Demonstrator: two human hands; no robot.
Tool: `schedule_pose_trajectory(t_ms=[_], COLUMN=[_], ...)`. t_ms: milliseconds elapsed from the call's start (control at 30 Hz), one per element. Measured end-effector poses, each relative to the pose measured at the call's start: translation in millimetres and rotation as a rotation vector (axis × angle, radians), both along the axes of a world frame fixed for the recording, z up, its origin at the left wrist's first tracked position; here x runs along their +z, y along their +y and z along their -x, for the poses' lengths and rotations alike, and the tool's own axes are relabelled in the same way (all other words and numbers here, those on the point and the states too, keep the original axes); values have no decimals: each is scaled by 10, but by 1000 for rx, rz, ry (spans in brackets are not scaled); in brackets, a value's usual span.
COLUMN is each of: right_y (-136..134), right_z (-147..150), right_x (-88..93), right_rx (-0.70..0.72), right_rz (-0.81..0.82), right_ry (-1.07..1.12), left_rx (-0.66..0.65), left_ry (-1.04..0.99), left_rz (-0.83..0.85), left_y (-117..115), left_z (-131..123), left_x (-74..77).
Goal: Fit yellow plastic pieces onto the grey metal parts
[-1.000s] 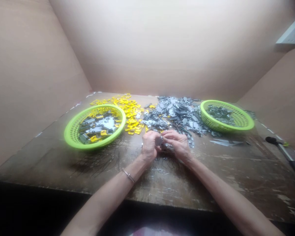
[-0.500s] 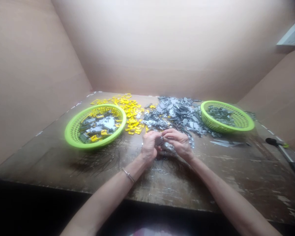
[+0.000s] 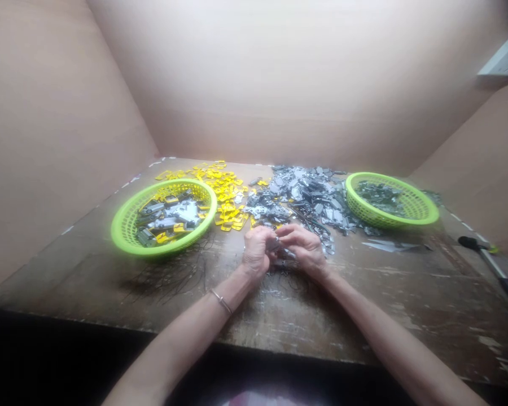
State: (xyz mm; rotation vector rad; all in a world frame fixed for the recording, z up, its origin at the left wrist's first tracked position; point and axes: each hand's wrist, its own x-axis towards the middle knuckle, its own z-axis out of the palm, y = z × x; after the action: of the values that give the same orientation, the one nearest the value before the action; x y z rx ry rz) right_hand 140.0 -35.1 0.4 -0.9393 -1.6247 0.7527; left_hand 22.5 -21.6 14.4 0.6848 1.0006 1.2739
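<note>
Near the middle of the table, my left hand (image 3: pixel 256 251) is closed around a small flat grey piece (image 3: pixel 273 245). My right hand (image 3: pixel 305 249) meets it from the other side, thumb and fingers pinched together at the piece's edge. Whatever lies between those right fingertips is too small to make out. Just beyond both hands spreads a heap of similar grey pieces (image 3: pixel 307 189). To its left is a scatter of yellow frame-like pieces (image 3: pixel 226 189). A few grey parts lie under the hands, partly hidden by them.
On the left stands a green basket (image 3: pixel 122 239) with grey and yellow pieces in it. Another green basket (image 3: pixel 429 217) at the right holds grey pieces. Thin dark strands (image 3: pixel 169 279) lie at front left. A black-and-silver rod (image 3: pixel 491 263) rests at the right edge.
My right hand has shifted slightly left, closer to my left hand, and its fingers have moved at the grey piece. The left hand stays nearly in place. Baskets and heaps are unchanged.
</note>
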Motion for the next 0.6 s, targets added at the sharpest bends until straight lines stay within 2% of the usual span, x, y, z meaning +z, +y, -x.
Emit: schedule_pose_trajectory(t_ms=[133, 300, 600], right_y=[0, -32, -71], right_z=[70, 144, 173], right_x=[-55, -61, -19], right_rx=[-114, -200, -192], right_rz=[42, 43, 205], right_ry=[97, 162, 292], left_rx=[29, -3, -22], left_ry=[-16, -49, -36], left_rz=[-47, -110, -200], left_y=[18, 19, 0], left_z=[1, 1, 3], left_x=[-24, -46, -50])
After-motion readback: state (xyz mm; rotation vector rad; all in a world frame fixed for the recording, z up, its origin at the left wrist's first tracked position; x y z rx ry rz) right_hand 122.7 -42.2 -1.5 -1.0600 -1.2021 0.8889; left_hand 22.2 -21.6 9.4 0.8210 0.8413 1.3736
